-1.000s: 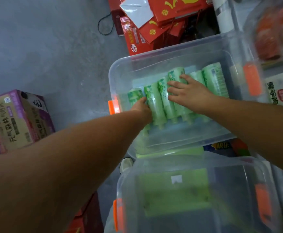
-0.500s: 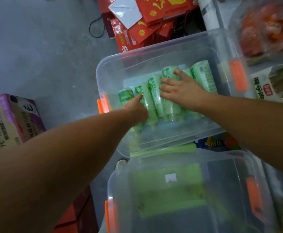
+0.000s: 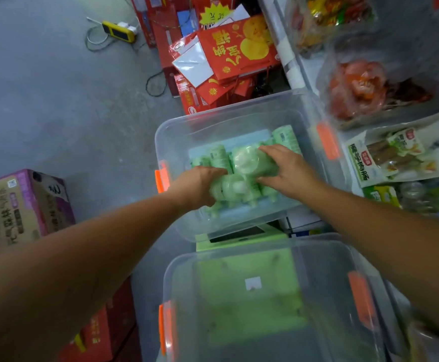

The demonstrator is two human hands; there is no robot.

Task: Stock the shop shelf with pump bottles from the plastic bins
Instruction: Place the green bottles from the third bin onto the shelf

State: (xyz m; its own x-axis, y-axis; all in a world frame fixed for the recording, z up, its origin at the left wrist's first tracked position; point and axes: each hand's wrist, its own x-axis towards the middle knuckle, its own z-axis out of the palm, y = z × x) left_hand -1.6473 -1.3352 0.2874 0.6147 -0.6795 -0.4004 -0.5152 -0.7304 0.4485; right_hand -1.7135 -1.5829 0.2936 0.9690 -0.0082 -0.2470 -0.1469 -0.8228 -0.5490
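Observation:
Several green pump bottles point(image 3: 219, 156) lie side by side in the far clear plastic bin point(image 3: 168, 131) with orange latches. My left hand point(image 3: 200, 181) is closed around a blurred green bottle point(image 3: 230, 190) at the row's near left. My right hand point(image 3: 287, 168) grips another green bottle point(image 3: 249, 162), tipped up off the row with its base toward me. One more bottle point(image 3: 285, 135) lies beyond my right hand. A second clear bin point(image 3: 176, 273) sits nearer to me and holds nothing that I can see.
Shelving point(image 3: 299, 74) on the right holds bagged snacks point(image 3: 364, 87) and packets point(image 3: 388, 158). Red gift boxes point(image 3: 236, 50) are stacked beyond the far bin. A purple carton point(image 3: 20, 205) stands on the grey floor at left, red cartons point(image 3: 103, 335) at lower left, a yellow power strip point(image 3: 119, 31) with cables far back.
Both hands went from resting on the flat row of bottles to closing on a bottle each and lifting them. My view swung up and back, showing more shelf and floor.

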